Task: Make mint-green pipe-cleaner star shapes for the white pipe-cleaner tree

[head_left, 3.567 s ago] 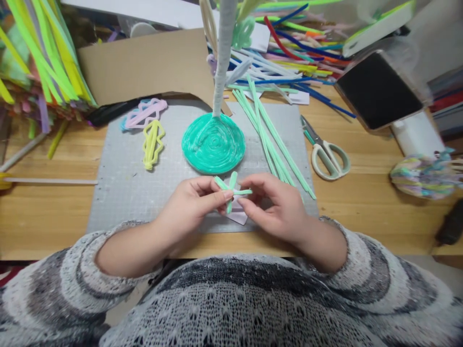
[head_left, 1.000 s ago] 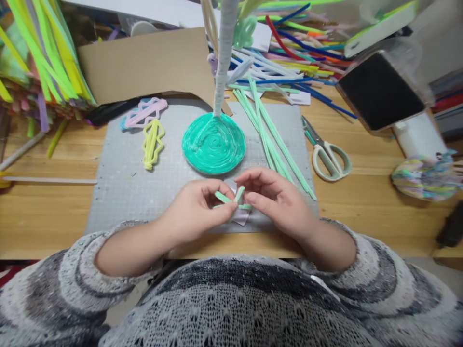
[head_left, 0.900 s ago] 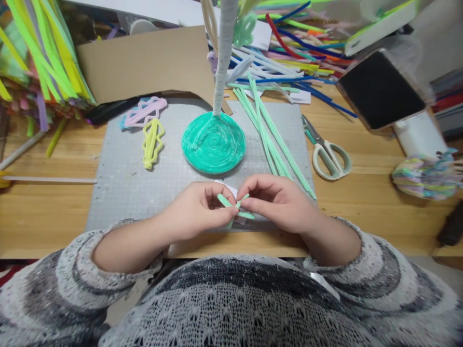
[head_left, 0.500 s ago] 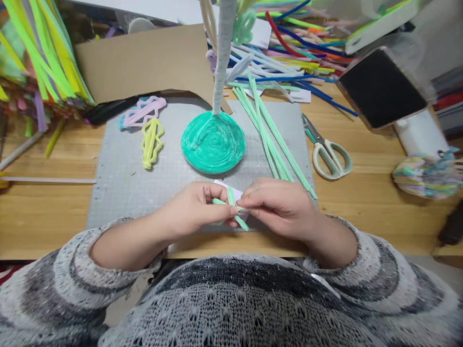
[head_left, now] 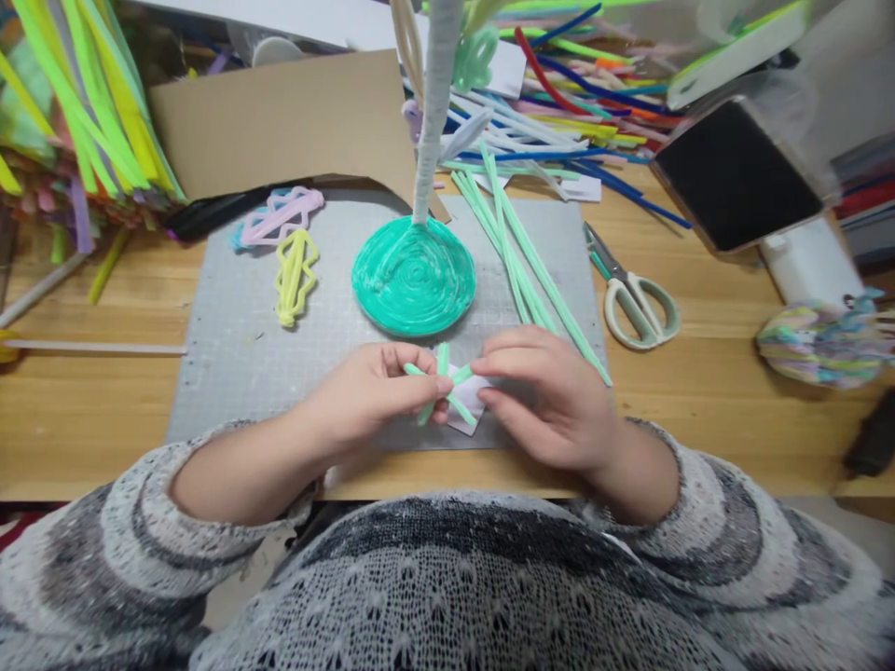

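Note:
Between thumb and fingers, my left hand (head_left: 381, 387) pinches short mint-green pipe cleaner pieces (head_left: 461, 408) crossed at their middle, with arms pointing out in several directions. My right hand (head_left: 552, 396) is beside them, thumb and index finger apart. Its index fingertip is at the end of one arm; whether it touches I cannot tell. A small white piece of paper (head_left: 477, 396) lies beneath the hands on the grey cutting mat (head_left: 241, 373). Just beyond stands a round green coiled base (head_left: 412, 280) with a white wrapped stem (head_left: 432, 121).
Long mint-green pipe cleaners (head_left: 521, 252) lie right of the base, near scissors (head_left: 640, 298). Yellow (head_left: 295, 280) and pink (head_left: 283, 216) zigzag shapes rest at left. Behind are cardboard (head_left: 280, 121) and a heap of coloured pipe cleaners (head_left: 559, 121). A dark-screened device (head_left: 737, 172) is at right.
My right hand's thumb and index finger have parted and drawn slightly away from the crossing. The crossed pieces now show more spread arms, and more of the paper is visible.

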{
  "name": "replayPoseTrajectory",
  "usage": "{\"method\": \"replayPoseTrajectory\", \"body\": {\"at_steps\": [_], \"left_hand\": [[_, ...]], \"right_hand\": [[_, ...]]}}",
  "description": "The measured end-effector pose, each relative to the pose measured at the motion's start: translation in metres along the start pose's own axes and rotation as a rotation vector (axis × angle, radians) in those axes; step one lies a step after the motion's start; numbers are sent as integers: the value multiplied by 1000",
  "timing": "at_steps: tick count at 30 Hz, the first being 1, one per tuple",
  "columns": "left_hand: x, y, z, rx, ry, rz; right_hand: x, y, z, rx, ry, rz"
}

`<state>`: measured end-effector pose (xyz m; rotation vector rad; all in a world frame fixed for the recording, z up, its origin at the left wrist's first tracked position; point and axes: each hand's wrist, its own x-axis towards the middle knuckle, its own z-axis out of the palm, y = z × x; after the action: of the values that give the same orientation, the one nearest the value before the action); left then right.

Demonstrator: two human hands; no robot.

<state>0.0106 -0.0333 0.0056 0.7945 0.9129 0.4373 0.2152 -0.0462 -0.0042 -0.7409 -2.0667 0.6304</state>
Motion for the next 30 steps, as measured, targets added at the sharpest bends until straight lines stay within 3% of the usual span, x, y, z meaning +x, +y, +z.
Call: {"method": "replayPoseTrajectory", "body": {"at_steps": [4,12,17,23,26,30], "left_hand": [[0,1,1,-64,-120,-89],[0,1,-1,-105,-147,-115],[0,2,-1,-6,-76,-12],[-2,3,3,206,65,26],[-2,4,4,223,64,32],[-1,5,4,193,56,24]], "right_hand": [[-2,5,1,-67,-72,-94],[-4,1,0,-134,-66,-44],[-1,-1,-1,53,-64,147],[0,-4,6,545,-128,723],[1,-5,11,638,-85,791],[-1,-5,13,659,-37,754]]}}
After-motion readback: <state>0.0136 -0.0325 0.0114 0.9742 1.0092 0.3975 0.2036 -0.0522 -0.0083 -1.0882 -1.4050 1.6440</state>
